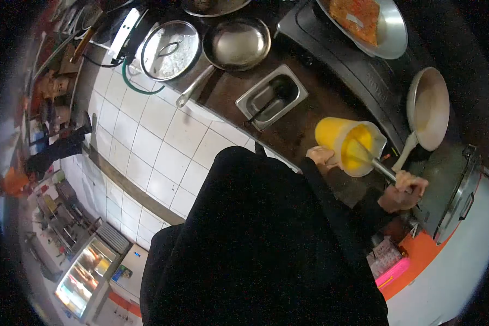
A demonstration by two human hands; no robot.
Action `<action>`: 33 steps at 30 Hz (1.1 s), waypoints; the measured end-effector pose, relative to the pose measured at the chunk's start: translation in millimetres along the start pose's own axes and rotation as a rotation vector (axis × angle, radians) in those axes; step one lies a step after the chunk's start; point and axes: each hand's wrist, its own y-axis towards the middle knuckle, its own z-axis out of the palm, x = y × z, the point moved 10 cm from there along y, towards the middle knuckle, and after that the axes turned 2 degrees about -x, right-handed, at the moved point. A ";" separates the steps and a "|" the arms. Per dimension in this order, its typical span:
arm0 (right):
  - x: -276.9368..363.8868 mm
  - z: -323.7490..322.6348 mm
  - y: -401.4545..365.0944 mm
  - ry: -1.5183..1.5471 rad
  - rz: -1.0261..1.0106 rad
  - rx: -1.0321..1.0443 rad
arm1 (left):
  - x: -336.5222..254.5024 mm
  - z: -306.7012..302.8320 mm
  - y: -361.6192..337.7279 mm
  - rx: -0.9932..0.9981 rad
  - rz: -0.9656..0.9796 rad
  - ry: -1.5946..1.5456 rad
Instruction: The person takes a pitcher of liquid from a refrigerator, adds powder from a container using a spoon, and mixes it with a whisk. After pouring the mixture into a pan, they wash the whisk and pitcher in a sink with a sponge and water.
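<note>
My left hand (320,156) is closed on the side of a translucent plastic jug (336,151), which tilts with its mouth toward the right. Inside is a yellow mixture (360,142) that colours the jug's walls. My right hand (403,191) grips the end of a metal-handled utensil (383,169). The head of that utensil sits down in the yellow mixture, so its shape is hidden. A pale frying pan (430,111) lies just past the jug, its handle pointing toward my right hand.
On the dark counter a steel insert pan (271,98) holds a dark ladle-like tool (280,89). Further left are a steel frying pan (237,44) and a glass lid (170,50). A metal bowl (392,30) holds an orange-brown slab (356,19). Another person (54,155) is across the tiled floor.
</note>
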 end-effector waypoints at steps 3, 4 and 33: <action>-20.4 54.0 -47.2 0.391 0.278 -0.140 | 3.2 1.6 0.6 0.013 -0.011 -0.006; -30.8 64.3 -57.6 0.595 0.404 -0.213 | 2.1 0.5 1.8 0.018 -0.014 -0.014; 0.9 -34.6 -38.7 0.925 0.463 -0.659 | -9.1 -7.0 5.1 0.017 -0.018 0.023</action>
